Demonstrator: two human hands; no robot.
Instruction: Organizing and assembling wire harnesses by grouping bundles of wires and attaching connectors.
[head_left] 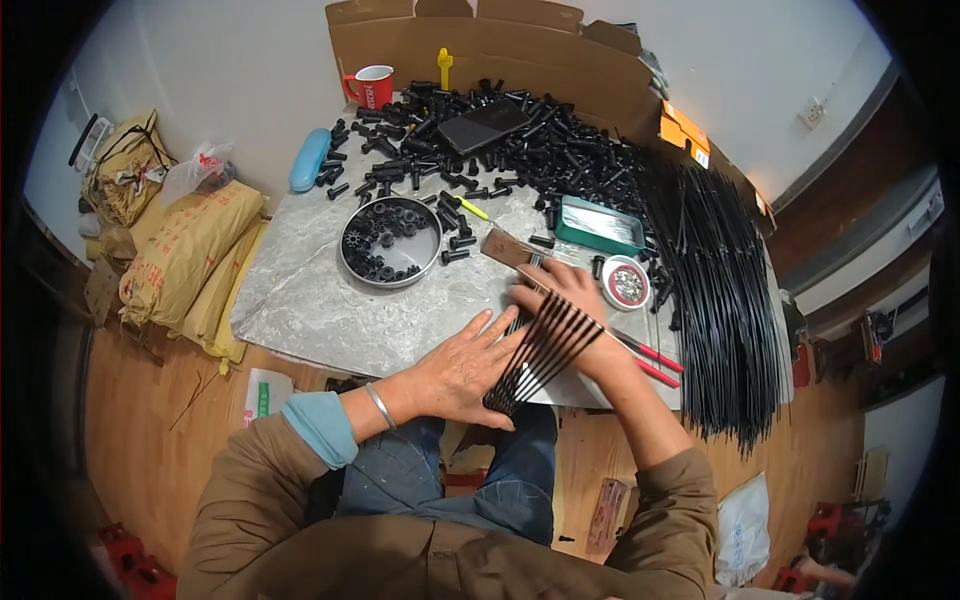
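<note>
My left hand (462,370) lies with fingers stretched out against a fan of thin black rods (545,355) at the table's front edge. The rods spread from a bunched end near my left thumb up toward my right wrist. Curled over their upper left side is my right hand (568,295), slightly blurred; what its fingertips pinch is hidden. Just beyond it lies a brown block (505,247). Red-handled pliers (650,360) rest beside my right wrist. A small white cup (626,283) with tiny shiny pieces stands right of the hand.
A round metal tin (348,262) holds black parts. Many black bolt-like pieces (590,150) are heaped behind, a phone (484,125) on top. Around are a green tray (575,240), red mug (375,90), blue case (310,160) and a rod bundle (725,310) overhanging the right edge.
</note>
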